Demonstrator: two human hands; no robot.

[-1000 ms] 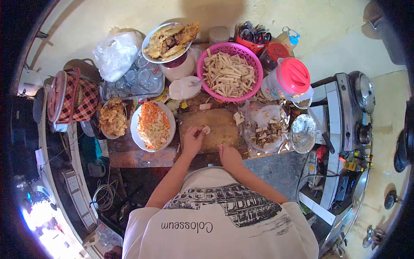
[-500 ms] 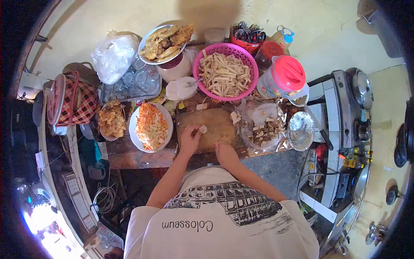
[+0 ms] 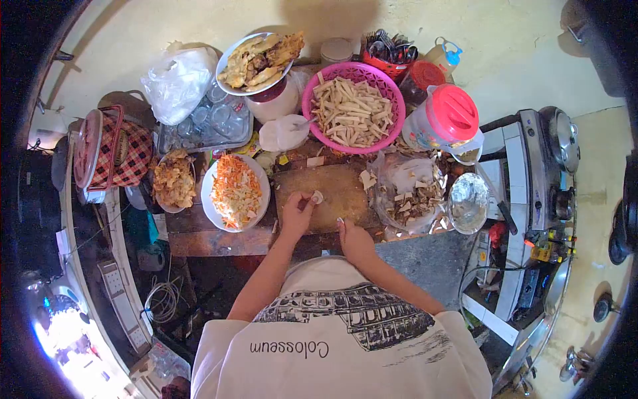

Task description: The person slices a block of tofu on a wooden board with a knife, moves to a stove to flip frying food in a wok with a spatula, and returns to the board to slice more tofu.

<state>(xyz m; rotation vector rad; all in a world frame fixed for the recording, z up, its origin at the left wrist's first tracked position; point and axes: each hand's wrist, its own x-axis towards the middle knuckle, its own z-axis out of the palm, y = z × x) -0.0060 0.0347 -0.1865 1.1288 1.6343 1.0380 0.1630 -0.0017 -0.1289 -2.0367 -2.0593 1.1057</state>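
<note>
My left hand [image 3: 298, 211] is over the wooden cutting board [image 3: 325, 183], its fingers closed on a small whitish round piece [image 3: 317, 197]. At the board's near edge, my right hand [image 3: 356, 239] is closed, thumb side up. A small pale spot shows at its fingertips, but I cannot make out what it grips. To the left of the board is a white plate [image 3: 264, 203] heaped with shredded orange and white vegetables [image 3: 234, 191]. On its right lies a clear plastic bag [image 3: 385, 209] with pale and brown peelings [image 3: 415, 196].
Behind the board stands a pink basket [image 3: 308, 106] of pale cut sticks [image 3: 352, 113]. A red-lidded pitcher [image 3: 452, 116], a metal bowl [image 3: 468, 203], a plate of fried food [image 3: 262, 63] and a tray of glasses [image 3: 219, 123] crowd around. A stove [image 3: 531, 166] is at the right.
The view has shifted slightly. My right hand has turned a little and moved slightly right; a pale spot now shows at its fingertips. My left hand still holds the whitish piece.
</note>
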